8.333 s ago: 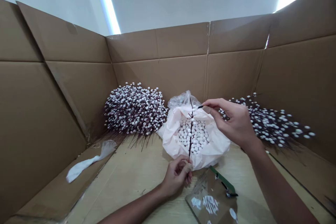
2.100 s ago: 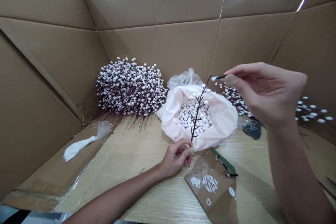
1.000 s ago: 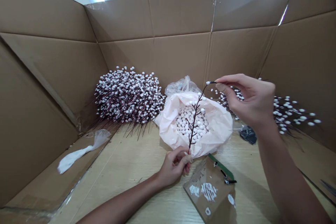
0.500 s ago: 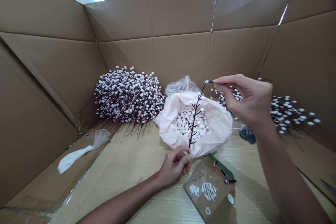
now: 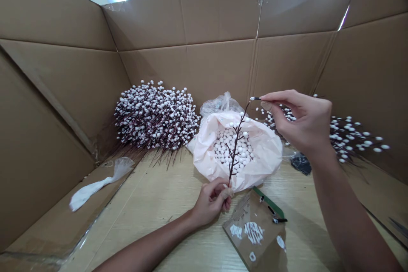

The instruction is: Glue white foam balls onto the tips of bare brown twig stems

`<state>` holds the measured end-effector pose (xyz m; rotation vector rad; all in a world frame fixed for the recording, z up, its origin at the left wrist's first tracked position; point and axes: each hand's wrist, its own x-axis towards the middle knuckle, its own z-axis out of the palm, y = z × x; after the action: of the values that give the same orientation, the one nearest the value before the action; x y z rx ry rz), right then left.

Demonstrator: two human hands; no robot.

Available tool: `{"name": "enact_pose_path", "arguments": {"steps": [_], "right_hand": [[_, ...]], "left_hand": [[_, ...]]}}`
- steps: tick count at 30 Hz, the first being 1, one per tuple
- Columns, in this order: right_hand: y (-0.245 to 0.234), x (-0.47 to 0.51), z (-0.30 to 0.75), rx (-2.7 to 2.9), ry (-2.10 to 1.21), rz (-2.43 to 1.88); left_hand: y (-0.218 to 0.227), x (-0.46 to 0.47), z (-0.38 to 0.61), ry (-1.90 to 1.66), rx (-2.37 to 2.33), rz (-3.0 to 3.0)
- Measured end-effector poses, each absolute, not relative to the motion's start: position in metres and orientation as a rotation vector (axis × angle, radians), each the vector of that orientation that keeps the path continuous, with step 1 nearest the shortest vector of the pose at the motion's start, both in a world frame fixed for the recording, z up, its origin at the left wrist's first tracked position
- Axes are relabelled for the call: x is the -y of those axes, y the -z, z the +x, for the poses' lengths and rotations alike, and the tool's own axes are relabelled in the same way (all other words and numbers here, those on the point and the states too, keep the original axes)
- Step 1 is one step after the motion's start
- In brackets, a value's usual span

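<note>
My left hand [image 5: 212, 201] pinches the base of a thin dark twig [image 5: 235, 149] that stands upright over a pale pink plastic bag [image 5: 267, 153] full of small white beads [image 5: 223, 146]. A few white beads sit on the twig's side shoots. My right hand [image 5: 302, 121] is raised at the twig's top, with thumb and fingers closed on a thin dark stick [image 5: 258, 98] that has a white tip. That tip touches the twig's uppermost end.
A big bundle of beaded twigs [image 5: 156, 114] lies at the back left, another [image 5: 353, 138] at the right. A cardboard scrap with white glue dabs [image 5: 253, 233] lies in front of the bag. Cardboard walls [image 5: 63, 80] enclose the wooden table [image 5: 165, 216]. A white bag [image 5: 95, 185] lies left.
Over the last second the hands and twig have hardly moved. My right hand's stick tip stays at the twig's top, shifted very slightly upward.
</note>
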<state>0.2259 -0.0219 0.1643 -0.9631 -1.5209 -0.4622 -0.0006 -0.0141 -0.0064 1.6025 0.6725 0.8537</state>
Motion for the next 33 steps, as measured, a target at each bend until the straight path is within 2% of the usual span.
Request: {"name": "enact_pose_path", "arguments": {"steps": [16,20,24,29,33], "right_hand": [[-0.181,0.059,0.209,1.332,0.106,-0.801],[-0.174,0.075,0.214,1.422,-0.107,-0.843],[-0.141,0.091,0.227,1.492,-0.455,-1.013],[-0.071,0.121,0.243,1.371,-0.877,-1.35],[-0.027,0.144,0.249,1.281,-1.007,-1.463]], "left_hand": [[0.008,0.012,-0.001,-0.847,-0.654,1.658],[0.005,0.012,0.0,-0.845,-0.644,1.642],[0.003,0.012,0.002,-0.867,-0.625,1.637],[0.002,0.01,0.004,-0.87,-0.581,1.686],[0.001,0.009,0.005,-0.857,-0.577,1.686]]}}
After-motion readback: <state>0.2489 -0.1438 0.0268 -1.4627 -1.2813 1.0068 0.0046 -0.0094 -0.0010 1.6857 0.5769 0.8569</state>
